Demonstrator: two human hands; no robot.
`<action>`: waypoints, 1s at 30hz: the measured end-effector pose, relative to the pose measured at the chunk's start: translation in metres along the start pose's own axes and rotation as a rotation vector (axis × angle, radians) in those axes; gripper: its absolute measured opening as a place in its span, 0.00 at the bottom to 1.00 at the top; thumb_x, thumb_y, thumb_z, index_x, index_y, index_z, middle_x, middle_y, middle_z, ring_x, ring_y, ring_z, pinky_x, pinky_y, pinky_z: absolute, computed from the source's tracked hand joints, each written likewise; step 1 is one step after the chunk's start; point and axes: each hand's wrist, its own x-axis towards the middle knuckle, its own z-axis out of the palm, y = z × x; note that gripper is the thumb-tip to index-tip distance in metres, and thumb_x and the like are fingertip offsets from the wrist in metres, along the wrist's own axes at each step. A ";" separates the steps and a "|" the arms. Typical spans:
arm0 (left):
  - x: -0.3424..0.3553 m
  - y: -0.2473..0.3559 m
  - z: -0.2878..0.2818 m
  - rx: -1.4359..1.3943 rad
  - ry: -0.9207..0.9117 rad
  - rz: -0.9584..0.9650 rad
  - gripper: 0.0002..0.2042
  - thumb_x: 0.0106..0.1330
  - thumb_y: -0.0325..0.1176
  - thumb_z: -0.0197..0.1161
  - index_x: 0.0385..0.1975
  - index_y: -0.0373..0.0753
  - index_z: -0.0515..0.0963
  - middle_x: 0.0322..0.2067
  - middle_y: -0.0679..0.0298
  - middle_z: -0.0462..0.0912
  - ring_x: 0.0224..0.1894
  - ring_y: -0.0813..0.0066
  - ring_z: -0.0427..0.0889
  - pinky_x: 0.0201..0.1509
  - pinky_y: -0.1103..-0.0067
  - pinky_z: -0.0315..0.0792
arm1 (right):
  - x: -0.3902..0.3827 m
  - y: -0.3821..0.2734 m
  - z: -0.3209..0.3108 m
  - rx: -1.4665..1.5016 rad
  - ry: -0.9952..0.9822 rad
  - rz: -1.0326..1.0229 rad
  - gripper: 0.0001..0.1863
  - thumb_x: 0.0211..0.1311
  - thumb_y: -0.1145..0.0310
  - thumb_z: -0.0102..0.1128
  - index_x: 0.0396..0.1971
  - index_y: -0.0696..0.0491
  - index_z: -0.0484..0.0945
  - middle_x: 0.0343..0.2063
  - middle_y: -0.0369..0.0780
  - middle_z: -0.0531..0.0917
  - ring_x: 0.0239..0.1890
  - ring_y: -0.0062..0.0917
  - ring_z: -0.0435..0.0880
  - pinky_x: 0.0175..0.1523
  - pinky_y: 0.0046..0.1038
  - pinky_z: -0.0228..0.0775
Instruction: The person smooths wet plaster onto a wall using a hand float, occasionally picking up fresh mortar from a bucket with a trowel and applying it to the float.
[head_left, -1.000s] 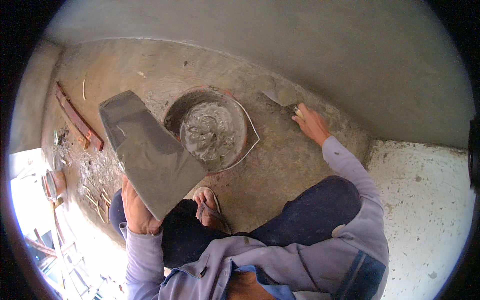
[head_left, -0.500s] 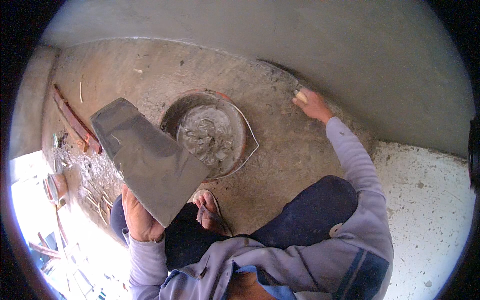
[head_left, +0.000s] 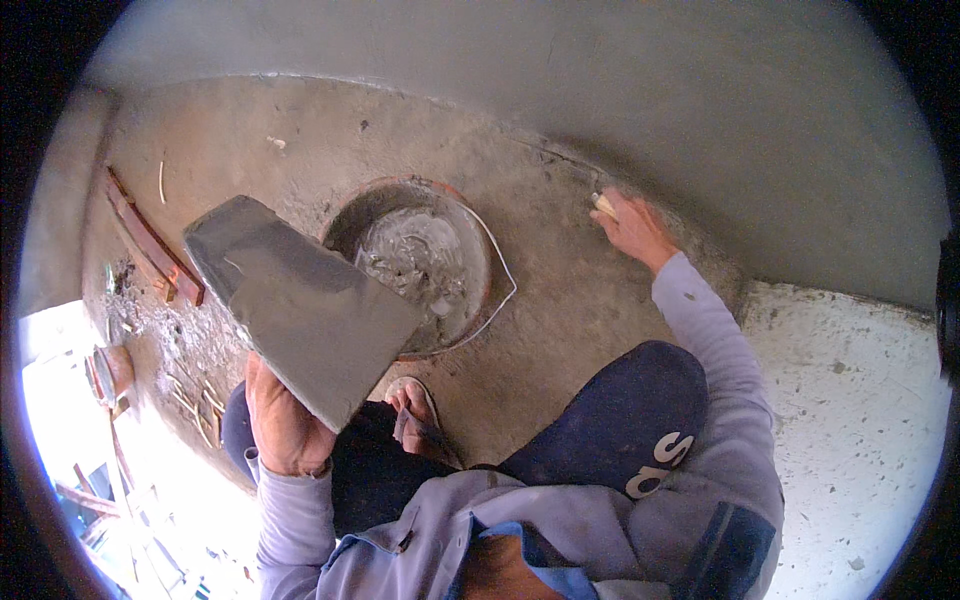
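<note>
My left hand grips a flat rectangular plasterer's hawk from below, tilted across the left of the view. Smooth grey mortar coats its upper face, and the hawk's far right corner overlaps the bucket's edge. Out to the right, my right hand is closed round the pale handle of a trowel low against the grey wall. The trowel's blade is seen almost edge-on along the foot of the wall, so its outline is hard to make out. Between my hands stands a round bucket holding wet grey mortar.
The grey plastered wall curves across the far side. A reddish-brown strip lies on the floor at the left, with thin sticks nearer. A small reddish container stands by the bright left edge. A speckled white surface lies at right.
My right hand has drawn slightly nearer and right along the wall's foot with the trowel, whose blade now shows less. My right knee has shifted a little. The hawk has hardly moved.
</note>
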 end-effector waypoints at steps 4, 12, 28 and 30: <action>-0.009 0.000 0.010 -0.023 0.120 -0.012 0.26 0.60 0.32 0.64 0.59 0.37 0.68 0.53 0.55 0.78 0.54 0.55 0.78 0.57 0.68 0.74 | 0.016 0.013 0.021 -0.020 0.013 0.006 0.22 0.63 0.51 0.59 0.48 0.52 0.74 0.32 0.55 0.83 0.36 0.55 0.82 0.40 0.52 0.73; -0.012 -0.002 0.003 0.197 0.129 0.063 0.20 0.58 0.34 0.61 0.51 0.35 0.76 0.53 0.51 0.78 0.56 0.55 0.75 0.60 0.66 0.69 | 0.032 0.015 0.019 -0.010 0.048 0.006 0.22 0.63 0.56 0.60 0.49 0.57 0.75 0.35 0.56 0.83 0.38 0.53 0.82 0.42 0.47 0.73; -0.006 -0.001 0.024 0.103 0.191 -0.024 0.22 0.49 0.31 0.68 0.48 0.36 0.78 0.51 0.55 0.79 0.57 0.54 0.74 0.62 0.67 0.66 | 0.030 -0.047 -0.009 0.105 0.227 -0.157 0.20 0.63 0.54 0.59 0.47 0.54 0.74 0.32 0.54 0.83 0.36 0.54 0.82 0.38 0.50 0.73; -0.006 -0.001 0.022 0.139 0.138 -0.005 0.21 0.55 0.32 0.64 0.51 0.35 0.76 0.52 0.55 0.79 0.56 0.55 0.76 0.60 0.66 0.70 | 0.023 -0.026 0.001 0.037 0.142 -0.101 0.21 0.63 0.53 0.60 0.47 0.53 0.74 0.32 0.54 0.83 0.34 0.54 0.82 0.37 0.51 0.73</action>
